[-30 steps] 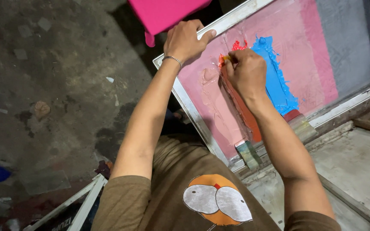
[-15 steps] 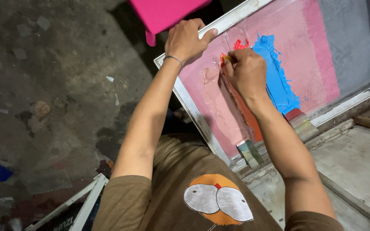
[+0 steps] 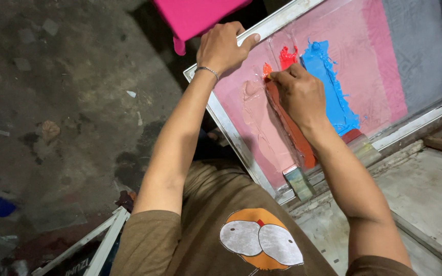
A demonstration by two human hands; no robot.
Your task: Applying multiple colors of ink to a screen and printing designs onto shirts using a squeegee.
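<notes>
1. i see my left hand (image 3: 224,47) curled over the metal edge of the screen frame (image 3: 231,130), fingers wrapped on the rail, gripping it.
2. my right hand (image 3: 299,94) is closed around the top of a squeegee (image 3: 292,128), whose orange-smeared blade lies down the pink mesh toward me.
3. the screen frame sits tilted across the tabletop (image 3: 425,189), its near corner just above my lap.
4. on the mesh i count three patches of ink: a blue streak (image 3: 328,87) just right of my right hand, a small red dab (image 3: 287,56) above it, and an orange smear (image 3: 267,70) at my knuckles.
5. one pink board (image 3: 195,15) hangs over the frame's top corner, just beside my left hand.
6. one small block (image 3: 300,183) rests at the frame's lower edge, below the squeegee.
7. my right forearm covers part of the blue streak's lower end.
8. on the floor (image 3: 52,102) to the left lie one blue scrap (image 3: 1,206) and one white frame (image 3: 85,245).
</notes>
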